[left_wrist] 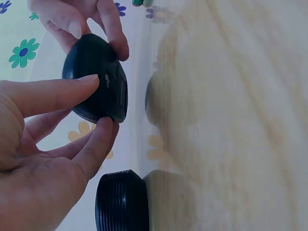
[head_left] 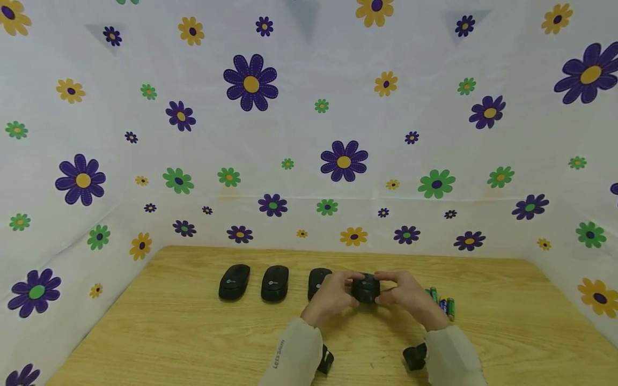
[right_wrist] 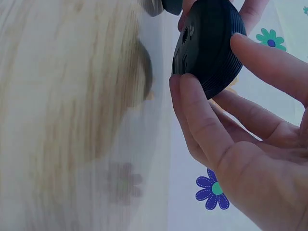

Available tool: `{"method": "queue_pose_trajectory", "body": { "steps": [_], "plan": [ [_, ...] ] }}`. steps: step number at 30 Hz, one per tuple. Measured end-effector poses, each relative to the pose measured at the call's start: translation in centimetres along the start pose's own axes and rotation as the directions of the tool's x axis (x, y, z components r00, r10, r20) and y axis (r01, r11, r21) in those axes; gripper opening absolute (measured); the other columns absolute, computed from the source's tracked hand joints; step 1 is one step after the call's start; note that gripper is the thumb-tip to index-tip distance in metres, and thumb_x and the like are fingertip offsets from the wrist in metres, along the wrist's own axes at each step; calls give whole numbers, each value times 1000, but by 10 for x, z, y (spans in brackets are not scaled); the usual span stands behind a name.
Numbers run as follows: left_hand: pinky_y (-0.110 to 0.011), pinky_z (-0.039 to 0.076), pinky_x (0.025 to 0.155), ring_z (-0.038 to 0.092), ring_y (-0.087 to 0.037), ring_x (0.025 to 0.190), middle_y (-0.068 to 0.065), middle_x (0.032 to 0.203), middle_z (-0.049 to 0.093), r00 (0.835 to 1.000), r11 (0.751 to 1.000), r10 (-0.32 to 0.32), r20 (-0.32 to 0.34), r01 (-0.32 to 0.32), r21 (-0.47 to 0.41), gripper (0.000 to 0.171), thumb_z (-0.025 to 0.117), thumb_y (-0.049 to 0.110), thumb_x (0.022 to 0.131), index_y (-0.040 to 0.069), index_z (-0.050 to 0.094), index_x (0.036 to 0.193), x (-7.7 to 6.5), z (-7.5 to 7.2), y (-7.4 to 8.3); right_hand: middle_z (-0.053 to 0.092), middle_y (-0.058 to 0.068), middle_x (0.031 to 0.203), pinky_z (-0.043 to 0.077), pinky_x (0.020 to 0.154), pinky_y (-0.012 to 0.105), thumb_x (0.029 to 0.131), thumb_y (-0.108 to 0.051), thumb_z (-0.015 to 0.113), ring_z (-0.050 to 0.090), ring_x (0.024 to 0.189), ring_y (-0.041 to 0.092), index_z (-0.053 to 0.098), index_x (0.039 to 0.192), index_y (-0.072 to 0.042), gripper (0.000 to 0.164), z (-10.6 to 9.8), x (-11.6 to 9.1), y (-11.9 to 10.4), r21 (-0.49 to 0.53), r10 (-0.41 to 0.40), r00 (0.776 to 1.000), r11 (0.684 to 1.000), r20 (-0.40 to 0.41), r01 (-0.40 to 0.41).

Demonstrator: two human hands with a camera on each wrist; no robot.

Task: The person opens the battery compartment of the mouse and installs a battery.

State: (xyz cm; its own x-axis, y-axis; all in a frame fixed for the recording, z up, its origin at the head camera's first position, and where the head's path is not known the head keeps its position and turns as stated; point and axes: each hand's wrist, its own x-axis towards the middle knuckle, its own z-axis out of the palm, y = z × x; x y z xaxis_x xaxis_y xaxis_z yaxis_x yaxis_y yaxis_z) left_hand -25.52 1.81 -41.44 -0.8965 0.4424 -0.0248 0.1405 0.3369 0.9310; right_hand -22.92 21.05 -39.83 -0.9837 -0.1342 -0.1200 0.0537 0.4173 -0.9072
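A black computer mouse [head_left: 366,288] is held by both hands just above the table [head_left: 193,332], to the right of three similar mice [head_left: 274,284] set in a row. The forearms, covered by pale sleeves [head_left: 294,354], are stretched forward and angled inward. One side is pinched by the partly opened left hand [head_left: 333,294], between thumb and fingertips; the other is gripped likewise by the right hand [head_left: 407,295], its fingers gently bent. Green and blue batteries [head_left: 450,308] are seen beyond the right wrist.
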Motion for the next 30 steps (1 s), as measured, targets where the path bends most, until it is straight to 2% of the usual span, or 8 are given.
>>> {"method": "queue_pose_trajectory", "body": {
  "steps": [4,10,17,24,30],
  "plan": [
    [-47,55,96,62,-33,117,-14,127,65,999,999,40,-11,-40,14,53,70,-17,82,5,68,129,1,-1,0,40,38,146,44,106,62,78,11,71,48,128,48,51,138,16,63,-1,-2,0,25,-31,999,999,15,30],
    [-46,56,95,64,-31,115,-15,126,66,996,995,84,-25,-82,54,47,69,-10,88,2,64,133,0,-3,2,48,34,141,47,102,60,81,10,70,47,126,49,53,135,16,57,-3,-3,-1,30,-86,996,996,29,86],
    [-43,57,92,66,-28,110,-15,132,63,994,990,104,-40,-100,97,44,71,-5,91,3,64,133,-1,-5,3,55,32,133,52,97,55,85,7,71,53,121,45,57,131,15,49,-1,-3,-3,25,-81,997,996,-3,81],
    [-38,59,87,68,-28,101,-16,123,67,986,978,157,-54,-147,149,40,69,-6,92,2,66,131,-3,-6,4,60,29,127,56,94,49,90,3,69,59,116,39,54,133,16,48,-2,-6,-6,32,-67,998,997,-6,67],
    [-29,59,81,68,-20,95,-13,116,70,980,966,190,-66,-175,191,38,69,-3,94,3,66,131,-5,-8,3,63,26,122,57,93,48,92,4,66,63,111,37,54,132,16,44,-1,-9,-7,50,-63,998,997,6,62]
  ]
}}
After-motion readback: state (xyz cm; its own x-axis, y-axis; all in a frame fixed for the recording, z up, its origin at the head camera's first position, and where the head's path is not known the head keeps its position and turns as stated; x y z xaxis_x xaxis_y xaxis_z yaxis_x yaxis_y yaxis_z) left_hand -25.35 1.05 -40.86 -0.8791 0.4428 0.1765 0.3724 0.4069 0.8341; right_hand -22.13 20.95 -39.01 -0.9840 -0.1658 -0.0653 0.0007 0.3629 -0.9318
